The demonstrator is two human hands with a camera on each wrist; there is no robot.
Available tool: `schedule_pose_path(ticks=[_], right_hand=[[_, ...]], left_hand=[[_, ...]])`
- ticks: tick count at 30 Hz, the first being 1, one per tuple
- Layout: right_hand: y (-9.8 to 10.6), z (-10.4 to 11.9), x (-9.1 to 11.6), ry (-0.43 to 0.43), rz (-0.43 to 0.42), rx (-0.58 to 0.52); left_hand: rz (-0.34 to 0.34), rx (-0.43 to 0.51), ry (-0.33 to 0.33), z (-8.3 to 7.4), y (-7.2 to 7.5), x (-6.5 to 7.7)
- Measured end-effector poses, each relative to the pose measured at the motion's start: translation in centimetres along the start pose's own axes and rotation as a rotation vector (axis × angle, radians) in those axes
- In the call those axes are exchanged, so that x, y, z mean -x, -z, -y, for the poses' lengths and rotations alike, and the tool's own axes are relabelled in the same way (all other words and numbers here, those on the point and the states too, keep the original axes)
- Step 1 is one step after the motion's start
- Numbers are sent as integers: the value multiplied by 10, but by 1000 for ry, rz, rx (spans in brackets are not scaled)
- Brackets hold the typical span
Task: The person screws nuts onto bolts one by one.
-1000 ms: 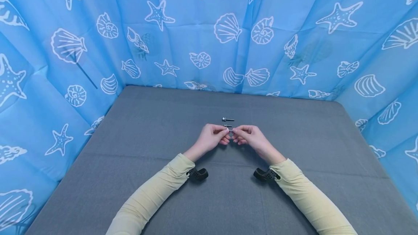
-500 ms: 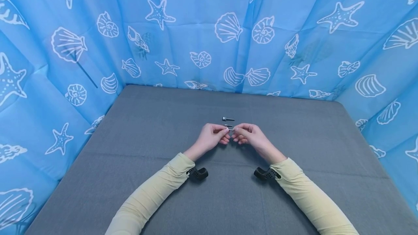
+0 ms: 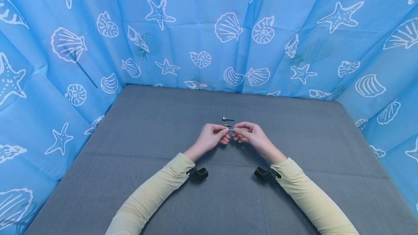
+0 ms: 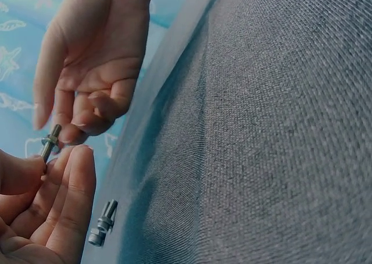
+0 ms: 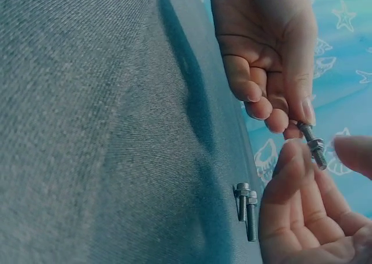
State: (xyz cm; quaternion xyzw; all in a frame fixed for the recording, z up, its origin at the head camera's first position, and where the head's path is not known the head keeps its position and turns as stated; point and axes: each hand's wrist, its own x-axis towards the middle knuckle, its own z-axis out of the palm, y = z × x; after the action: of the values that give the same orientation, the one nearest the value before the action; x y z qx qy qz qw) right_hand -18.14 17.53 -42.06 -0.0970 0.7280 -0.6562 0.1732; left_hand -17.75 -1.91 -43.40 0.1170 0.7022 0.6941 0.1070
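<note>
My left hand (image 3: 210, 136) pinches one end of a small metal bolt (image 5: 320, 159) between thumb and fingertips, with its shaft pointing toward the other hand. A nut (image 5: 315, 145) sits partway along the shaft. My right hand (image 3: 253, 137) is at the bolt's free end. Its thumb (image 5: 354, 154) stands away from the bolt, while the index fingertip (image 5: 295, 153) is close beside the nut; whether it touches cannot be told. Just beyond the hands, a larger bolt (image 3: 229, 119) and a smaller bolt (image 3: 228, 125) lie side by side on the grey table.
The grey cloth-covered table (image 3: 163, 119) reaches back to a blue curtain (image 3: 196, 35) printed with shells and starfish. Black wrist mounts (image 3: 198, 174) hang beneath both sleeve cuffs, over the tabletop.
The right hand has risen slightly and its fingers have shifted around the bolt's free end. The left hand keeps its hold in nearly the same place. The two lying bolts stay put.
</note>
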Motion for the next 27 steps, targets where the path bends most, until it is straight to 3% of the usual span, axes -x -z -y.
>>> schedule_pose_path(ticks=[4,11,15,18,23,27], right_hand=[[0,0,0,23,-1,26],[-1,2,2,-40,2,13],[-1,2,2,0,-10,9],[-1,1,1,15,-11,35],[-2,1,0,-32,4,41],[-2,2,1,-37,2,0]], left_hand=[[1,-6,4,-1,0,1],[7,-5,5,-3,-1,1],[17,-6,10,-6,0,3],[29,-14,11,-15,0,7],[31,-21,0,-35,-2,18],[34,-20,-2,-32,-1,16]])
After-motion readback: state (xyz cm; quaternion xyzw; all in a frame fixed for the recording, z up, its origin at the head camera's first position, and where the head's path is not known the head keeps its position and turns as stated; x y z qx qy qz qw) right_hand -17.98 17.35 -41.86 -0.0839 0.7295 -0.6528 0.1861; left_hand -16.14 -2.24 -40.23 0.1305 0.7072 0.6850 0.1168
